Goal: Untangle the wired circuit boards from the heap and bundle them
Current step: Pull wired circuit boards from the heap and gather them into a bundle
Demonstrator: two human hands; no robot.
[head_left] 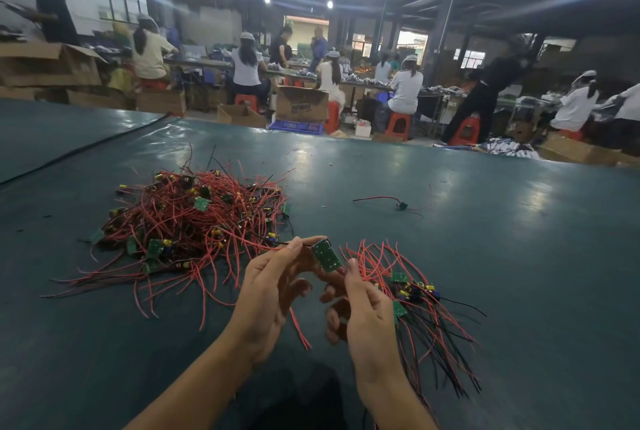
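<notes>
Fingers [293, 246] of left hand [266, 294] and right hand [367, 320] pinch a flat green red-wired board [326, 257].

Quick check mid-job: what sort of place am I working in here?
Likely an electronics assembly workshop: capped workers on red stools at long benches, cardboard cartons around them, and a heap of wired circuit boards on the green table.

Red-and-black wired heap [194, 221] with green boards, yellow parts, on a dark teal table [450, 256].
</notes>
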